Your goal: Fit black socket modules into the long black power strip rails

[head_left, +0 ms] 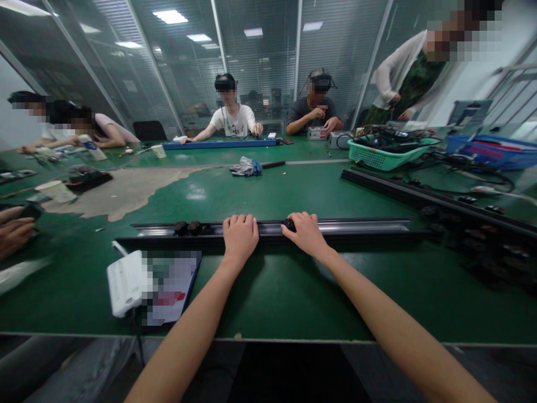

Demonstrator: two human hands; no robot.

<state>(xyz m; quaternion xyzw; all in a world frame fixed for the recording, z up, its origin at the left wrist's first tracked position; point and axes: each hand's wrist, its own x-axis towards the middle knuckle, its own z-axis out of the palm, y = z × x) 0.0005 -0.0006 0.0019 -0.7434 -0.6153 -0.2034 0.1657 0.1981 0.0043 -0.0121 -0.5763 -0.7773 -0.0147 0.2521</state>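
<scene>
A long black rail point(361, 237) with a shiny inner channel lies crosswise on the green table in front of me. My left hand point(241, 238) is closed over the rail near its middle, fingers bent across the far edge. To its right, my right hand point(305, 232) closes around a small round black part point(290, 225) seated in the channel; its palm side is hidden. Two more black knob-like parts point(187, 228) sit in the channel left of my left hand.
A white device point(126, 282) and a phone-like slab point(178, 285) lie front left. More black rails point(440, 204) with loose parts fill the right side, below a green basket point(377, 157) of cables. A crumpled cloth point(245, 167) lies beyond. Co-workers sit around; one person's hand point(17, 229) is far left.
</scene>
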